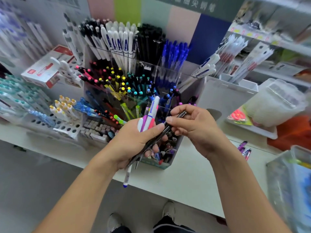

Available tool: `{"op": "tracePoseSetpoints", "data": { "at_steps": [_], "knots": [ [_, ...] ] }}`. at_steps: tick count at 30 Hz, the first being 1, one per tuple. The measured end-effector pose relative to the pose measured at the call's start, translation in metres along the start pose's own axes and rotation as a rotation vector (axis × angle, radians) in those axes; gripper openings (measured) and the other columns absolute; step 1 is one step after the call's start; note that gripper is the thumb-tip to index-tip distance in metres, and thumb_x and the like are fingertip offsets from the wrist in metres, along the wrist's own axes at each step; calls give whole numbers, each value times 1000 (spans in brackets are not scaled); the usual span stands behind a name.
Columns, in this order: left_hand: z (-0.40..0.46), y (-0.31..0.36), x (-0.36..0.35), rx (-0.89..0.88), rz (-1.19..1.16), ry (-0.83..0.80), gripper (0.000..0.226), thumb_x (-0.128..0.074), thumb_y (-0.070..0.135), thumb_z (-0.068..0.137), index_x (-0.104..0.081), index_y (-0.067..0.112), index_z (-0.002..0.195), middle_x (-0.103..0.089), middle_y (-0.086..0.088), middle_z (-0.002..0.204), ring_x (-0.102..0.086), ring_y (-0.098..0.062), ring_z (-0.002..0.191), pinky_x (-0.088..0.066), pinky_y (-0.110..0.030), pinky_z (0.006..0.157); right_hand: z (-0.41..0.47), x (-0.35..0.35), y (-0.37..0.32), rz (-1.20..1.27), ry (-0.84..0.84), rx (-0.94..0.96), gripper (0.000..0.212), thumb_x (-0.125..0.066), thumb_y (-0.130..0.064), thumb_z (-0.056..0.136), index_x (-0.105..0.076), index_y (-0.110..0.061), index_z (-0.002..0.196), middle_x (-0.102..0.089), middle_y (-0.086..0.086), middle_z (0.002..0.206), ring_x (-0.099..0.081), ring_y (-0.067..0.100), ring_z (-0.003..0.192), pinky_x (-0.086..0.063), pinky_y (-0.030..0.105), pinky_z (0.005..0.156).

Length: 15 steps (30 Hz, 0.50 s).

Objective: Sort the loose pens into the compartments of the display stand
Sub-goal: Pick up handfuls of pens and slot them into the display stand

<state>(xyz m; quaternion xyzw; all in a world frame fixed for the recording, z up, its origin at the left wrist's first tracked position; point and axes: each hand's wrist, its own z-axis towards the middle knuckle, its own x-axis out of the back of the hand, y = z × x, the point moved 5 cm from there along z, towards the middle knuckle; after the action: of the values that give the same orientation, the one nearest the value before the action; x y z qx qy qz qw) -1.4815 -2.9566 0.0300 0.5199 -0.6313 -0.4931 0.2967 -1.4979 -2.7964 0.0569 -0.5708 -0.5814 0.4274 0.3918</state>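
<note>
The left hand [134,142] has its grip curled round a bundle of pens [148,118], tips down toward the desk [190,179], caps up. The right hand [190,126] pinches a black pen [176,119] slanting up-right, before the display stand [198,91].

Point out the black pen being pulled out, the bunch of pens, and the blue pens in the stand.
black pen [182,114], head view, upper end above the right fingers
bunch of pens [154,109], head view, white barrel
blue pens [175,52], head view, middle of the cluster
</note>
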Motion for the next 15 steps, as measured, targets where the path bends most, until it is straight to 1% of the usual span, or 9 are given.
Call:
{"op": "tracePoseSetpoints", "data": {
  "at_steps": [2,4,6,7,8,10,12,14,15],
  "knots": [
    [-4,7,2,1,-93,-49,33,-67,32,81,-56,3,92,-75,-14,87,-57,-17,48,-38,-22,37,-2,4,-10,24,20,60,20,-74,6,82,-66,-1,99,-66,7,70,-59,14,54,-48,19,51],
    [-7,15,3,-14,-140,-91,23,-66,27,81,-51,10,85,-74,-14,84,-52,-16,43,-34,-20,36,-5,1,-17,39,-16,66,21,-72,4,85,-69,2,105,-66,7,71,-60,14,56,-48,18,52],
    [-8,26,1,-54,-153,-111,21,-64,25,82,-49,11,83,-73,-11,79,-49,-15,42,-32,-18,35,-8,-11,-21,64,-125,1,13,-66,0,91,-71,3,102,-65,9,68,-61,13,56,-48,16,50],
    [-7,31,1,-75,-159,-102,20,-64,25,83,-51,10,85,-72,-10,77,-50,-15,42,-33,-18,35,-8,-16,-24,61,-175,-16,11,-63,-1,93,-71,2,99,-64,10,67,-61,13,55,-48,15,49],
    [-4,35,3,-82,-161,-67,20,-63,26,86,-55,8,89,-73,-10,78,-52,-14,44,-35,-18,35,-6,-16,-32,42,-185,3,11,-61,-2,95,-71,1,96,-64,10,66,-62,11,55,-49,14,49],
    [4,36,20,-67,-176,82,23,-61,28,94,-58,5,98,-74,-10,83,-53,-12,48,-38,-19,37,1,-3,-64,-19,-71,165,12,-60,-3,95,-71,-2,90,-64,6,66,-62,9,55,-51,15,52],
    [8,31,42,-46,-232,192,17,-59,26,99,-52,11,94,-63,-4,73,-43,-8,46,-34,-17,38,5,13,-109,-75,102,427,12,-61,-4,97,-70,-6,89,-67,2,67,-66,12,56,-55,19,55],
    [9,26,51,-21,-273,165,16,-57,24,101,-46,15,93,-46,1,66,-32,-6,44,-27,-15,37,10,13,-144,-178,200,671,8,-63,-8,97,-70,-6,93,-71,6,76,-72,18,61,-60,26,60],
    [9,25,51,-12,-293,135,15,-56,24,101,-45,15,94,-43,2,65,-30,-5,44,-25,-14,37,15,5,-154,-273,228,761,9,-65,-11,97,-71,-5,96,-72,9,79,-74,19,64,-61,29,61]
  ]
}}
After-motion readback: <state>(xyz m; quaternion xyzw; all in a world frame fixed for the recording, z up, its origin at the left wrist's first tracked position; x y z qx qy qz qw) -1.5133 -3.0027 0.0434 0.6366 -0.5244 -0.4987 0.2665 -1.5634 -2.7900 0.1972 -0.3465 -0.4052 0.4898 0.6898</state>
